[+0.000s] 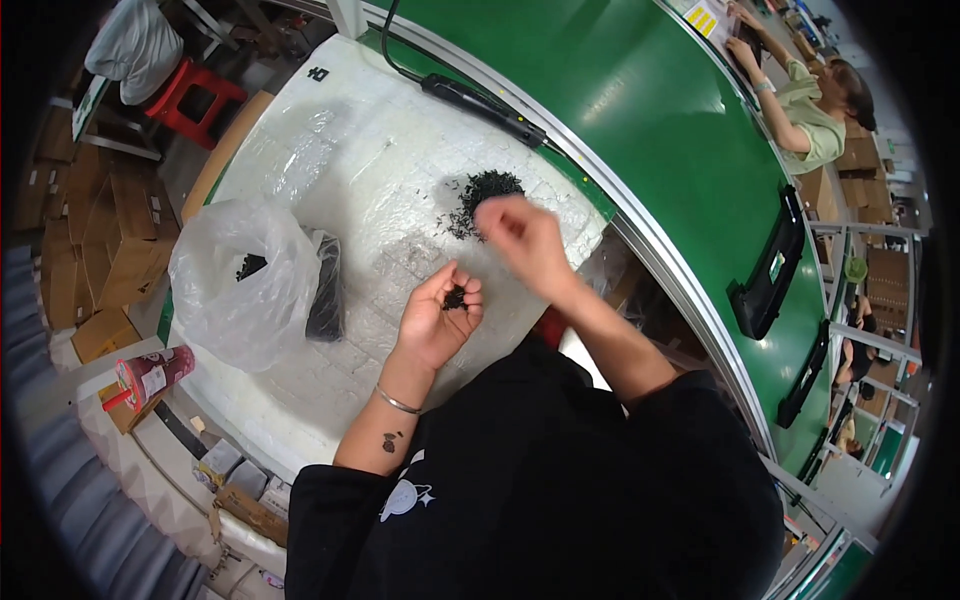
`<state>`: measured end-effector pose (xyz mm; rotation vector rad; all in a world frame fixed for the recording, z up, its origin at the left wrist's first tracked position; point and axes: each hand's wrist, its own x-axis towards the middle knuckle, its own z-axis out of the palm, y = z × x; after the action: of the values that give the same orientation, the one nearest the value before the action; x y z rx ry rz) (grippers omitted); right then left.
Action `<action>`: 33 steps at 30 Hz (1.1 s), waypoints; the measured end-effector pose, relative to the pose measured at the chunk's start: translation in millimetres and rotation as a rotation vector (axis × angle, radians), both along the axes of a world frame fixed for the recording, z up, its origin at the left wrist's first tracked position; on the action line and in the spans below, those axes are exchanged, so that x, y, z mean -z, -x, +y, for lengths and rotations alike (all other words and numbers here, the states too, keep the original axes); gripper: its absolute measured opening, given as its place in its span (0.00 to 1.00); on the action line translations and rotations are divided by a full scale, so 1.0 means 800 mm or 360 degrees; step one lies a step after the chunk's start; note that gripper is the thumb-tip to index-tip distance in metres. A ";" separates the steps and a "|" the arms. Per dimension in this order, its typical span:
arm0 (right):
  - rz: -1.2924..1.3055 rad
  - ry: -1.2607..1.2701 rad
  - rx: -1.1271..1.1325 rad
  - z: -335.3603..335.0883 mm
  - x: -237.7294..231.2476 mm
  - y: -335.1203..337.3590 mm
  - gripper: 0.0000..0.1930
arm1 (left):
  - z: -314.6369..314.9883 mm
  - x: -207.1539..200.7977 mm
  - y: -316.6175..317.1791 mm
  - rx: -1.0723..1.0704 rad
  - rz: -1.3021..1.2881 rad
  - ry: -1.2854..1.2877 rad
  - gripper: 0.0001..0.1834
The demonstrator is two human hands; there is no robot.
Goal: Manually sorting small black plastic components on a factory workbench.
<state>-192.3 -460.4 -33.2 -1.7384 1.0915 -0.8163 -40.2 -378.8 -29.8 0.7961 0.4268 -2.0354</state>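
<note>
My left hand [440, 312] is palm up with its fingers curled around a small clump of tiny black pieces [455, 298]. Their exact kind is too small to make out. My right hand [525, 238] is partly blurred, its fingers curled, at the near right edge of a loose pile of the same black pieces [485, 192]. Whatever those fingers hold, if anything, is hidden. The pile lies on a white, plastic-wrapped work surface [350, 160], with stray pieces scattered to its left.
Left of my hands sits a clear plastic bag [235, 320] with black parts inside, beside a dark wrapped block [326, 290]. A red-lidded drink cup [150, 375] stands at the left edge. Beyond runs a green conveyor [640, 80] carrying long black housings [772, 265]; a person [815, 110] works across it.
</note>
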 end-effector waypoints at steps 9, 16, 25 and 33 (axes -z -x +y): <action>0.0874 0.0255 -0.0148 -0.056 0.032 -0.018 0.16 | 0.003 0.004 -0.022 -0.0099 -0.0035 0.0036 0.14; 0.1120 0.0234 -0.0205 -0.064 0.051 -0.026 0.12 | 0.015 0.011 -0.015 -0.0032 0.0124 0.0063 0.13; 0.1098 0.0192 -0.0190 -0.076 0.055 -0.030 0.08 | 0.007 0.017 -0.019 -0.0042 0.0065 0.0081 0.13; 0.0788 0.0568 -0.0013 -0.073 0.142 -0.031 0.05 | 0.007 0.072 -0.019 -0.0113 0.0214 0.0118 0.17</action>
<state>-167.6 -518.7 -147.1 -2.3263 1.3137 -0.6131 -24.9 -373.5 -87.4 0.5934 0.4457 -2.0329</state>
